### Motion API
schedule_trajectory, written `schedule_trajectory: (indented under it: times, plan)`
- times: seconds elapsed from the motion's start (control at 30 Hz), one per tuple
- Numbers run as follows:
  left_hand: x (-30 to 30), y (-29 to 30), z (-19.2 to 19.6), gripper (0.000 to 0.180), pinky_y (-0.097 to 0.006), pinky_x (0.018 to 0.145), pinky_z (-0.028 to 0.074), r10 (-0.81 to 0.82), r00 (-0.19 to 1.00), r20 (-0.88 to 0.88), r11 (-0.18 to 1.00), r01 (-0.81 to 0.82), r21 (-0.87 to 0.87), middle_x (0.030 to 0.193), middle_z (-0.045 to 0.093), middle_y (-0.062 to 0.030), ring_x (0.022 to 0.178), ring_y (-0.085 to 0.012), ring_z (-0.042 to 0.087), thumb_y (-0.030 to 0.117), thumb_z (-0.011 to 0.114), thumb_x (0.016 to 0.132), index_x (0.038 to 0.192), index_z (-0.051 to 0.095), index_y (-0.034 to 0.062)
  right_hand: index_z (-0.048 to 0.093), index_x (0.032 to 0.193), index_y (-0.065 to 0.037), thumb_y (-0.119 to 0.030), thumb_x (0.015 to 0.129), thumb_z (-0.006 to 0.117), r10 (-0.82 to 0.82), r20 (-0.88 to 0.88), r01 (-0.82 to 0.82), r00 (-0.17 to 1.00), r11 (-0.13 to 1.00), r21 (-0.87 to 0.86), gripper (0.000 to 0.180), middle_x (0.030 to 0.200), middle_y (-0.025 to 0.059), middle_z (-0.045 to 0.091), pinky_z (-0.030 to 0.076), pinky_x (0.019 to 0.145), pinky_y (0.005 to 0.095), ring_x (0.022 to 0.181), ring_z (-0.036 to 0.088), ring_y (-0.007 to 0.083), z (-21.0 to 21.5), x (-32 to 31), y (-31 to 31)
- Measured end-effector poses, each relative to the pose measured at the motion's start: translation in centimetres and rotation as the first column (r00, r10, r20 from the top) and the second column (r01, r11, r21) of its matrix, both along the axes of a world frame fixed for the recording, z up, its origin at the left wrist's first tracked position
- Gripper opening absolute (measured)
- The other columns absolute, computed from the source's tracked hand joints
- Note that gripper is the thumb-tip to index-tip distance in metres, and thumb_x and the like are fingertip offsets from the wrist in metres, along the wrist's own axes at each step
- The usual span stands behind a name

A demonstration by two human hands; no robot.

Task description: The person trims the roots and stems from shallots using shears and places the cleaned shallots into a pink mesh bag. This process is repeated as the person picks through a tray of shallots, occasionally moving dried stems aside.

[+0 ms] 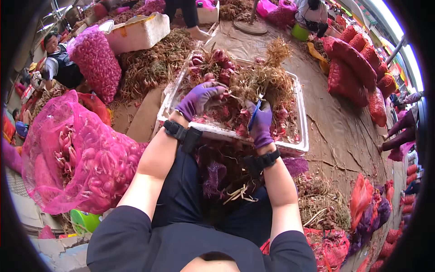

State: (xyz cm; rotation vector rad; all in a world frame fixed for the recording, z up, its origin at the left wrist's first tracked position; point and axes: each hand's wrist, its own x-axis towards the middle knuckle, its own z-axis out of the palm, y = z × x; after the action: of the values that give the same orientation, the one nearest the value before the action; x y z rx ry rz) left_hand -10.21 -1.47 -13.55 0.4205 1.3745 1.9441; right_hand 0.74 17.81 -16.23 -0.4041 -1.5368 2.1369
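Observation:
My left hand [204, 99], in a purple glove, is closed over the white foam box [168, 105]. Its fingertips pinch a shallot by what looks like its pale, dry stem; the bulb is mostly hidden. My right hand [261, 126], gloved in purple too, wraps round a slim blue-handled tool [254, 114] that points away from me. Whether it is a knife or scissors I cannot make out. Red shallots [220, 58] fill the far left of the box, and a heap of dry stalks [265, 81] lies at its far right. Loose red skins surround both hands.
At my left bulges a pink mesh bag [90, 154] of shallots, with a green bucket [86, 221] below it. Another full bag [94, 63] and a foam box [138, 32] stand far left. Red sacks [351, 68] are piled far right. Trimmed stalks [319, 204] lie near right. Other people sit around.

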Motion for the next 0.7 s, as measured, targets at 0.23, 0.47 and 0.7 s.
schedule_trajectory:
  times: [0.23, 0.47, 0.7]
  plan:
    - [0.7, -0.9, 1.3, 0.03, -0.031, 0.076, 0.053, 0.312, 0.948, -0.066, 0.95, -0.311, 0.028, 0.107, 0.064, 0.0024, 0.097, -0.0095, 0.061, 0.033, 0.058, 0.094, 0.118, 0.06, 0.016, 0.049, 0.107, -0.004, -0.054, 0.087, 0.061, 0.06, 0.173, -0.149, 0.983, 0.811, 0.565, 0.055, 0.083, 0.0052, 0.059, 0.044, 0.063, 0.0261, 0.071, 0.055, 0.0138, 4.3, 3.3, -0.2]
    - [1.1, -0.5, 2.4, 0.041, -0.024, 0.064, 0.054, 0.423, 0.862, -0.277, 0.906, -0.406, 0.12, 0.115, 0.058, -0.0036, 0.094, -0.0093, 0.059, 0.03, 0.059, 0.093, 0.125, 0.054, 0.0059, 0.044, 0.119, -0.001, -0.075, 0.083, 0.041, 0.758, 0.326, -0.766, 0.565, 0.629, -0.133, 0.083, 0.091, 0.0171, 0.065, 0.053, 0.065, 0.0296, 0.073, 0.064, 0.0204, 6.8, 6.0, -3.8]
    - [2.2, -0.2, 4.1, 0.036, -0.022, 0.065, 0.049, 0.451, 0.81, -0.376, 0.87, -0.493, -0.018, 0.104, 0.061, 0.0011, 0.082, -0.0067, 0.06, 0.029, 0.059, 0.093, 0.122, 0.056, 0.0069, 0.043, 0.121, -0.001, -0.074, 0.08, 0.048, 0.69, 0.34, -0.66, 0.639, 0.719, -0.219, 0.084, 0.08, 0.0127, 0.062, 0.051, 0.055, 0.0272, 0.061, 0.06, 0.0161, 6.0, 5.8, -5.7]
